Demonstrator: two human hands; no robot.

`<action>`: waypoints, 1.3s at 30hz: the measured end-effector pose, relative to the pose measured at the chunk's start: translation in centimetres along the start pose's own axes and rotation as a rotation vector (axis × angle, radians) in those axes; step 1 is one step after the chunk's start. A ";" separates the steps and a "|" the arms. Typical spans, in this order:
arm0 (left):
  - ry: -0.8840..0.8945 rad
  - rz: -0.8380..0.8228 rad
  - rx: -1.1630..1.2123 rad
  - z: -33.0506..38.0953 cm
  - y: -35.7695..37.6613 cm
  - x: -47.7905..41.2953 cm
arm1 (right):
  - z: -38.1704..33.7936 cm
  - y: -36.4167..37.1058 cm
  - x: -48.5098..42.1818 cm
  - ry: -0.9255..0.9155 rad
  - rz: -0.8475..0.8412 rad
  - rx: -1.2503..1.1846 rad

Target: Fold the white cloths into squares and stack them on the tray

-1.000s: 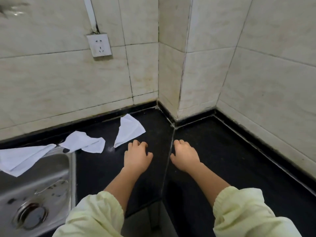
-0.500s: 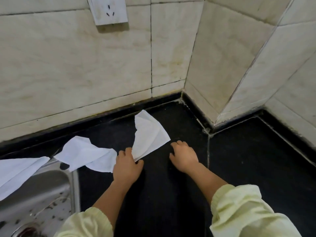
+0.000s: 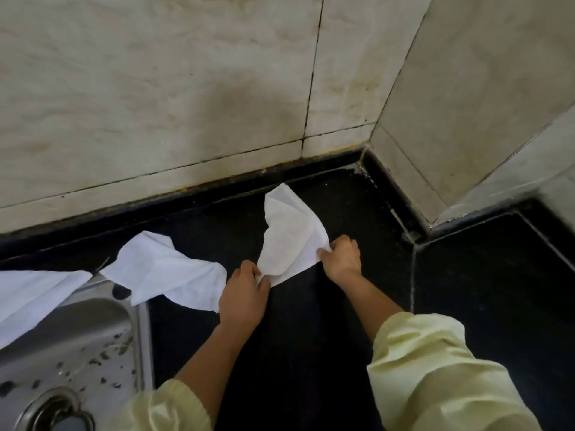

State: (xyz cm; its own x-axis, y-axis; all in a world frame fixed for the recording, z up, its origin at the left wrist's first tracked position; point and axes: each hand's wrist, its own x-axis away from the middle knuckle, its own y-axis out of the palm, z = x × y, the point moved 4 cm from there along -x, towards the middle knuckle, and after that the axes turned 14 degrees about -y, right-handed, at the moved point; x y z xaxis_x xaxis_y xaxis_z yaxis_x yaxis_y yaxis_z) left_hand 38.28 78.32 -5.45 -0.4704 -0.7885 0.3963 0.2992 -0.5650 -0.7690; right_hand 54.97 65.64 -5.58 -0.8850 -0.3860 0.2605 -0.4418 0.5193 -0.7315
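Observation:
Three white cloths lie on a black counter. The nearest white cloth (image 3: 289, 237) is crumpled near the back wall. My left hand (image 3: 242, 298) pinches its near left corner, and my right hand (image 3: 342, 258) pinches its near right corner. A second crumpled cloth (image 3: 165, 272) lies to the left, partly over the sink's rim. A third cloth (image 3: 31, 297) drapes over the sink at the far left edge. No tray is in view.
A steel sink (image 3: 71, 353) with dark specks and a drain sits at the lower left. Tiled walls (image 3: 186, 88) close the back and form a protruding corner at the right. The black counter (image 3: 482, 290) continues to the right past a seam.
My head has turned left and moved closer. Both hands have moved up from the bare counter to the nearest cloth and now pinch its near corners.

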 end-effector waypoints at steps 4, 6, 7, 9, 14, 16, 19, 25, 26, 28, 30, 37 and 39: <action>0.011 0.010 0.151 0.7 -0.8 0.1 | -0.4 -1.2 0.4 0.013 0.043 -0.249; 0.000 0.024 0.302 1.7 -1.6 0.7 | -0.6 -2.8 1.0 0.022 0.091 -0.393; -0.010 0.027 0.375 2.3 -2.0 1.2 | -0.7 -3.8 1.5 0.016 0.108 -0.461; -0.022 0.014 0.507 3.6 -2.9 2.2 | -0.9 -6.1 2.5 -0.018 0.123 -0.558; -0.027 -0.089 0.742 7.1 -4.4 5.7 | -0.2 -13.1 6.1 -0.041 0.142 -0.742; -0.010 -0.146 0.788 8.6 -4.3 7.3 | 0.9 -15.7 7.7 -0.045 0.163 -0.754; 0.032 -0.234 0.771 10.9 -3.3 9.4 | 3.1 -19.2 10.0 -0.058 0.213 -0.747; 0.147 -0.402 0.637 15.5 0.4 14.4 | 9.0 -25.8 15.1 -0.074 0.347 -0.698; 0.174 -0.423 0.630 16.1 1.0 15.3 | 10.1 -26.7 16.0 -0.077 0.371 -0.693; 0.236 -0.482 0.616 17.2 2.2 17.3 | 12.4 -28.5 17.8 -0.070 0.418 -0.686; 0.296 -0.538 0.577 17.9 3.2 19.0 | 14.6 -29.9 19.5 -0.056 0.453 -0.678; 0.303 -0.757 0.444 17.1 6.6 23.5 | 21.4 -30.3 25.9 0.060 0.348 -0.724; 0.272 -0.820 0.372 15.8 7.9 24.3 | 23.2 -29.1 27.8 0.127 0.238 -0.746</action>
State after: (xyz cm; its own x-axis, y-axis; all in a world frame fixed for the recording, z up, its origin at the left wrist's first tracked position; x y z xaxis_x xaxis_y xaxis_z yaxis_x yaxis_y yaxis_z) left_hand 42.34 50.84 6.05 -0.8154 -0.0531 0.5764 0.0129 -0.9972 -0.0737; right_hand 46.65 22.12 8.28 -0.9583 -0.1335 0.2526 -0.1804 0.9683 -0.1727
